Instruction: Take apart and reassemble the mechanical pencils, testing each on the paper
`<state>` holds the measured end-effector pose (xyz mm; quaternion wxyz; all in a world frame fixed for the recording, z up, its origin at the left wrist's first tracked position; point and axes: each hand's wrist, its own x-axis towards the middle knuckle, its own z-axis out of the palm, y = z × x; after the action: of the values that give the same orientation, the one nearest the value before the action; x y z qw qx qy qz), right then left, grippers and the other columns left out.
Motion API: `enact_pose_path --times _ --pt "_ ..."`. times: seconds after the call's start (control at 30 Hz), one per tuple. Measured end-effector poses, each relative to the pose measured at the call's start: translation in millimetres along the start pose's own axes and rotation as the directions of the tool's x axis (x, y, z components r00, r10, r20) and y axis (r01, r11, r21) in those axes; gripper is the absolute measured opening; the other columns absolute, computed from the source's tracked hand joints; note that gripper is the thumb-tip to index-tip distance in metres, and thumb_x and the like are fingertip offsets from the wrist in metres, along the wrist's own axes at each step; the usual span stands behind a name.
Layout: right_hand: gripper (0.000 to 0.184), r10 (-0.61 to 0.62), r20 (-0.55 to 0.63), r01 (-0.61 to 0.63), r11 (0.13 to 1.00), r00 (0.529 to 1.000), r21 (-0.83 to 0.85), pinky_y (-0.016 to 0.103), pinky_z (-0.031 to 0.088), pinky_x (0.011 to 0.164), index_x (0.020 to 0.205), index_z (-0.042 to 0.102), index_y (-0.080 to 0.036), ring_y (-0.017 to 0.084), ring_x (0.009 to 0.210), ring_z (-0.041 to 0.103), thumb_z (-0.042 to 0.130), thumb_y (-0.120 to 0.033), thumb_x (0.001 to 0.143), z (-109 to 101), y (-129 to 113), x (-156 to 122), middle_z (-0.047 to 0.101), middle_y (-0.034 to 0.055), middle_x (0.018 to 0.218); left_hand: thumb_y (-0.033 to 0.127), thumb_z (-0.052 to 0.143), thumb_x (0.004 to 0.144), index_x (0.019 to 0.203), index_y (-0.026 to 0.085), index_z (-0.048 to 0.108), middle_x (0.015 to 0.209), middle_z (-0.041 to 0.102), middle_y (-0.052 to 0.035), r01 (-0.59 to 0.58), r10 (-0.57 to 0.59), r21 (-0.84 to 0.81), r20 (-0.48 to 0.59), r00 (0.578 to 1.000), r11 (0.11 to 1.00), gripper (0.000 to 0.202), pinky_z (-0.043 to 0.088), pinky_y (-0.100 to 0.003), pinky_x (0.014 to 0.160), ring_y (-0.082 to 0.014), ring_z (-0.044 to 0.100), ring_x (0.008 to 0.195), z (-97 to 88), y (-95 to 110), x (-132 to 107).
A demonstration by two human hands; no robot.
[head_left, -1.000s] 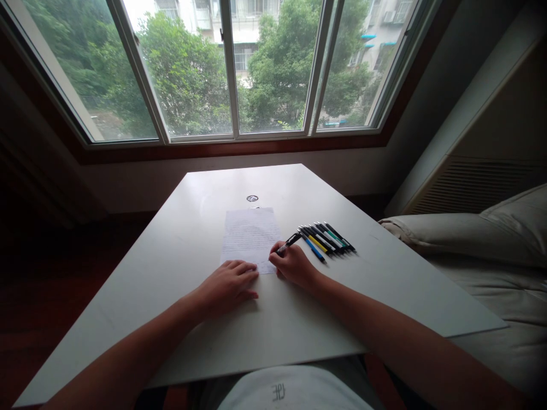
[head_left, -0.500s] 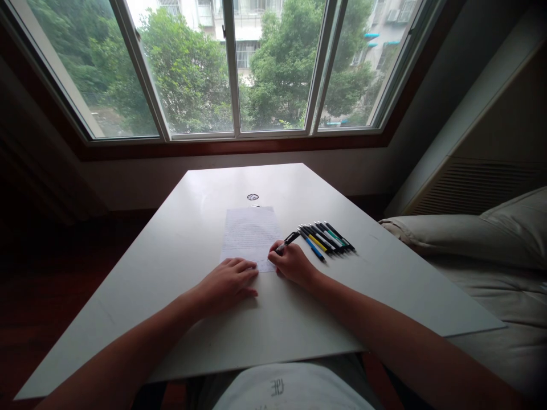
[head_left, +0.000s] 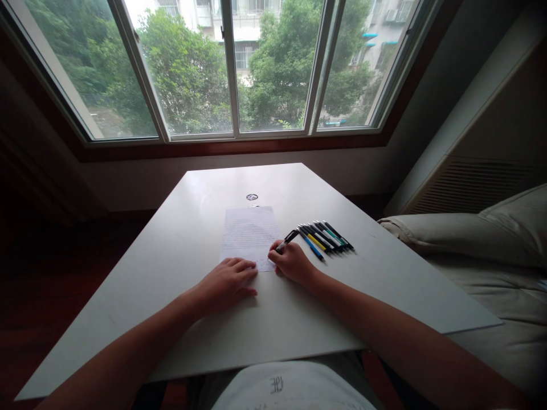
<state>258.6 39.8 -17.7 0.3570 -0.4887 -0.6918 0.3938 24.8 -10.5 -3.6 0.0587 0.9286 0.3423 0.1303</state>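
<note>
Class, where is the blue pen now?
In the head view, the blue pen lies right of the paper, leftmost in its row, beside the yellow pen.

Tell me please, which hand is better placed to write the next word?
Likely the right hand: it holds a pen over the paper; the left hand lies over its near left corner.

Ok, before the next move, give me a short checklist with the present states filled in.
1. Black pen gripped in the right hand: ok.
2. Pen tip touching the sheet of paper: cannot tell, too small and close to the fingers.
3. Left hand steadying the sheet: ok, fingers on its lower left part.
4. Sheet lying flat on the white table: ok, no fold visible.
5. Row of pens lying side by side, right of the sheet: ok.
6. Sheet's writing readable: cannot tell, too small.
</note>
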Motion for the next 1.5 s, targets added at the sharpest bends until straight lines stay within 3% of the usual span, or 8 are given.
enact_pose_path --times 0.87,1.13,1.3,1.43,1.5 --pt "0.010 -0.003 -0.029 0.004 1.000 1.000 0.030 0.021 0.041 0.039 0.077 0.061 -0.018 0.016 0.039 0.059 0.054 -0.024 0.081 -0.9 5.2 -1.8 0.056 -0.0023 0.044 0.042 0.058 0.095 0.134 0.024 0.056 0.138 0.058 -0.0091 0.009 -0.009 0.007 0.027 1.000 1.000 0.042 0.045 -0.046 0.103 -0.0292 0.054 0.124 -1.9 1.0 0.3" --pt "0.010 -0.111 -0.114 0.114 0.993 0.987 0.016 0.021 0.042 0.047 0.080 0.061 -0.019 0.013 0.049 0.061 0.055 -0.026 0.083 2.5 4.2 -1.6 0.059 -0.0034 0.056 0.044 0.059 0.095 0.132 0.024 0.058 0.138 0.058 -0.0091 0.010 -0.011 0.018 0.023 1.000 1.000 0.042 0.045 -0.045 0.103 -0.0289 0.054 0.123 -0.9 -1.9 -0.4" --pt "0.017 -0.171 -0.011 0.171 0.984 0.985 -0.056 0.022 0.042 0.048 0.103 0.061 -0.021 0.011 0.044 0.054 0.050 -0.028 0.092 7.9 -3.1 -12.0 0.055 -0.0063 0.056 0.042 0.057 0.096 0.132 0.024 0.058 0.134 0.060 -0.0095 0.001 -0.001 0.007 0.018 1.000 1.000 0.040 0.045 -0.044 0.103 -0.0280 0.055 0.121 -3.6 -1.3 -0.4" --pt "0.033 -0.328 0.054 0.330 0.943 0.943 -0.036 0.025 0.051 0.065 0.119 0.057 -0.021 0.014 0.067 0.064 0.055 -0.016 0.086 7.5 -3.0 -14.3 0.066 0.0004 0.082 0.041 0.057 0.096 0.131 0.025 0.058 0.133 0.060 -0.0091 0.005 -0.005 -0.005 0.015 1.000 1.000 0.039 0.045 -0.043 0.102 -0.0271 0.055 0.121 -4.6 -0.5 -0.2" --pt "0.040 -0.345 0.032 0.345 0.938 0.938 0.010 0.027 0.054 0.070 0.123 0.056 -0.020 0.014 0.074 0.066 0.053 -0.012 0.084 7.2 0.0 -10.8 0.066 0.0042 0.095 0.040 0.058 0.096 0.131 0.025 0.058 0.134 0.060 -0.0088 0.011 -0.011 -0.002 0.021 1.000 1.000 0.039 0.046 -0.043 0.101 -0.0273 0.055 0.121 -4.2 -0.8 -0.3"
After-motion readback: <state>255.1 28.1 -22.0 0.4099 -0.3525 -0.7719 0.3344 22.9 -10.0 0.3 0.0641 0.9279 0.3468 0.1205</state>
